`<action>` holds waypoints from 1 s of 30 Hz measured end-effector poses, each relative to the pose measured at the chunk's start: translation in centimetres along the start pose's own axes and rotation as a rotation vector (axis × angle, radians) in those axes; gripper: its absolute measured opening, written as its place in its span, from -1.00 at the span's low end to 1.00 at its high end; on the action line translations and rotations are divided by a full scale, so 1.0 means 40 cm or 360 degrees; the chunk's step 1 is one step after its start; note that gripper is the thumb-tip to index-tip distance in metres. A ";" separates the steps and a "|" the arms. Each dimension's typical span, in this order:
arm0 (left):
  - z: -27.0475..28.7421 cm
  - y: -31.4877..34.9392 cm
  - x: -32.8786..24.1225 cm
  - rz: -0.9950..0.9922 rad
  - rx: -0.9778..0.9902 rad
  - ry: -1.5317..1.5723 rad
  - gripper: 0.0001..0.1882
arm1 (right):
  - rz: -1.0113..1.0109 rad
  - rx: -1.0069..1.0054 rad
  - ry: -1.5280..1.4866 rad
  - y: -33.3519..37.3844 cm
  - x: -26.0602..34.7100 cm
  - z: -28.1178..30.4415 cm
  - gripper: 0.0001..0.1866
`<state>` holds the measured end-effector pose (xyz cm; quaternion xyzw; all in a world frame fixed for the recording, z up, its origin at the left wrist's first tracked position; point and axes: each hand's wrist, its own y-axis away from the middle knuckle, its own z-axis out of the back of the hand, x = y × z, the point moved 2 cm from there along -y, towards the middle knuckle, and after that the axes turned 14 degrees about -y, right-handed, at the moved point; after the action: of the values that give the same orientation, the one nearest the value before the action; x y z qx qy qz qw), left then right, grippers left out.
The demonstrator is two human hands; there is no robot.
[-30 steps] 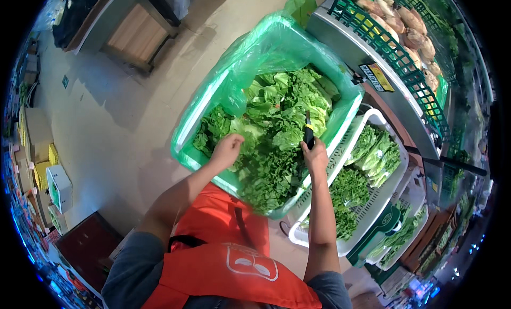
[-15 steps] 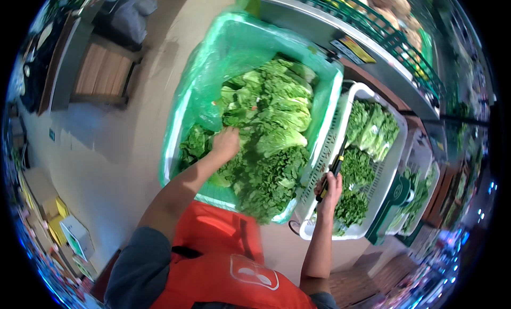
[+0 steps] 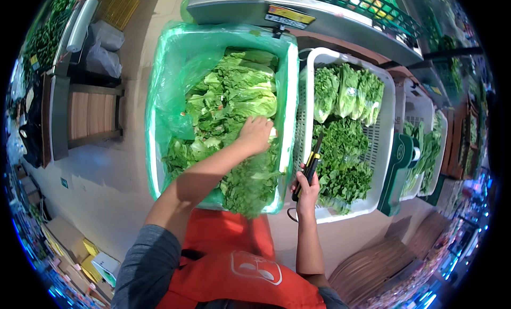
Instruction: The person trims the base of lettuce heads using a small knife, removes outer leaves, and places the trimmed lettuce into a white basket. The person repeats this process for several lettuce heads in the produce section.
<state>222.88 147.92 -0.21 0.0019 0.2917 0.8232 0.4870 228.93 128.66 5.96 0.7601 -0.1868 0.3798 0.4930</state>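
Observation:
My left hand (image 3: 256,134) reaches into a large bin (image 3: 291,96) lined with green plastic. Its fingers are curled around the base end of a leafy lettuce (image 3: 253,178), whose leaves look smeared by motion. Behind the hand, several romaine-like lettuce heads (image 3: 250,88) lie stacked, with loose leaves to their left. My right hand (image 3: 307,189) is closed around the black and yellow handle of a knife (image 3: 311,169), with the dark narrow blade pointing up and away. That hand is between the bin and a white crate, above their near edges.
The white slotted crate (image 3: 380,149) on the right holds romaine heads (image 3: 350,93) at its far end and dark leafy bunches (image 3: 343,165) nearer. A green device (image 3: 398,173) stands at its right side. A metal shelf edge (image 3: 229,9) with a price tag (image 3: 290,17) runs behind.
My left hand has moved right from the loose leaves to the lettuce base and grips it. The right hand keeps the knife. The view has shifted, so the bins appear further left.

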 end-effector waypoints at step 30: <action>-0.188 0.316 0.328 0.0654 -0.0357 0.2218 -0.30 | 0.0425 0.0587 0.1165 -0.027 -0.152 -0.176 -0.53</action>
<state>203.72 150.36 -4.04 -0.5171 0.4414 0.7330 0.0217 222.98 134.86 2.24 0.6199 -0.0252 0.7118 0.3291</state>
